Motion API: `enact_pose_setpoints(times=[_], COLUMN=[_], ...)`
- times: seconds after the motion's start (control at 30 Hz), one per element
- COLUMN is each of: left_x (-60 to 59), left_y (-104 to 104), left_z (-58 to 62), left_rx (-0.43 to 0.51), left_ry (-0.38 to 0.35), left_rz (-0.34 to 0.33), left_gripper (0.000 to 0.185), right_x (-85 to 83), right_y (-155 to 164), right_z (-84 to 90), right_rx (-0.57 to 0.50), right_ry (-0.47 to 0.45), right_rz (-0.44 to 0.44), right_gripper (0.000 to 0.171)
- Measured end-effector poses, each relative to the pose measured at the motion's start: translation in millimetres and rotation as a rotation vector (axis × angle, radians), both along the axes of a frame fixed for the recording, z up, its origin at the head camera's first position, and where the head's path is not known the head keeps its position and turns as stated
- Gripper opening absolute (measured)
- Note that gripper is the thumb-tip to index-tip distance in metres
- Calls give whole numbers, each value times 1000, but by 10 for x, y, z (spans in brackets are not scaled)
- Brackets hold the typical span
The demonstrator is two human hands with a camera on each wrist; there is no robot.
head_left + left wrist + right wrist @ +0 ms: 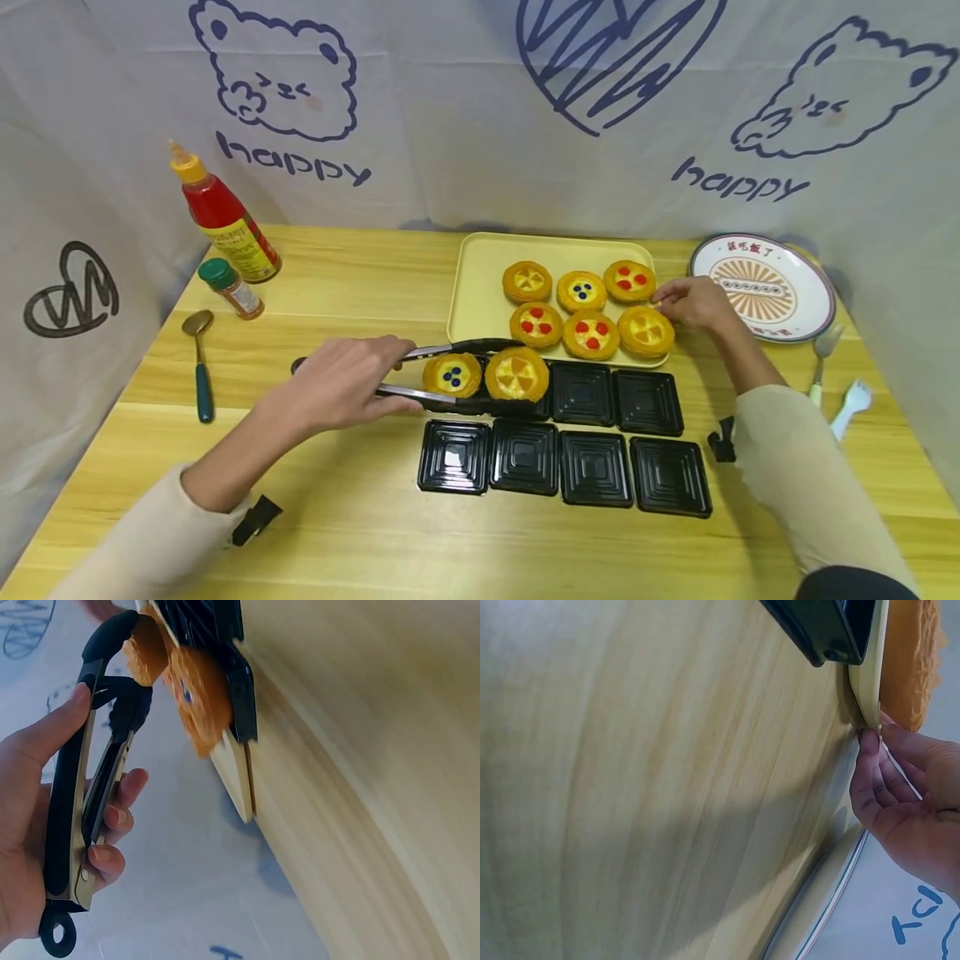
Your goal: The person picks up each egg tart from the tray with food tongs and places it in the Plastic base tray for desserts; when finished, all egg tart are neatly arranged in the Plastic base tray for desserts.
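Note:
My left hand (341, 383) grips black-and-silver tongs (71, 787). Their tips reach around an egg tart with orange wedges (517, 375), which sits at the second black square tray of the back row; whether the tips touch it I cannot tell. Beside it, a tart with blue dots (452, 376) sits at the first black tray. With thumb and fingers, my right hand (697, 302) pinches the right rim of the pale yellow tray (480, 283). Several tarts with red, blue or orange toppings lie on that tray, including an orange-wedge tart (646, 332) near my right fingers.
Two rows of black square trays (523, 457) lie in front of the yellow tray. A patterned plate (765, 287), a fork (825, 354) and a pale blue fork (851, 408) are at right. A sauce bottle (228, 221), spice jar (231, 287) and spoon (201, 367) stand or lie left.

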State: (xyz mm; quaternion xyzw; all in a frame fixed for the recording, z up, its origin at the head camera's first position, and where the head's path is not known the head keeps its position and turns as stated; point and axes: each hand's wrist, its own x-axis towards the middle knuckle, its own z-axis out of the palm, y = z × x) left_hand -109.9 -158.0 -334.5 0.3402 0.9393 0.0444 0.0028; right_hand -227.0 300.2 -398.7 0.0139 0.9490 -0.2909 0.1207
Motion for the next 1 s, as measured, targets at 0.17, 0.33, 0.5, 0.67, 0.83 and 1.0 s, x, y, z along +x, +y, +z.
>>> enact_pose_setpoints(times=[0.17,0.33,0.5,0.67,0.83,1.0], left_x=[11,0,-48,-259,-491,-598], left_y=[131,163,158,247,385,455], left_z=[-61,-67,37,92,64,46], left_rx=[-58,-80,-22,17,-22,-51], left_ry=[1,-27,-91,-92,-120,-166], left_rz=[-22,-6,20,61,113,150], left_gripper=[70,73,75,66,62,60], right_x=[1,-1,-11,-16,-10,-8], right_y=[-1,-9,6,26,35,25], right_z=[1,8,13,8,-7,-1], right_rx=[0,6,16,16,11,7], right_ry=[8,9,24,22,19,27], right_rz=[4,11,17,6,5,12], right_gripper=[23,22,22,22,23,23])
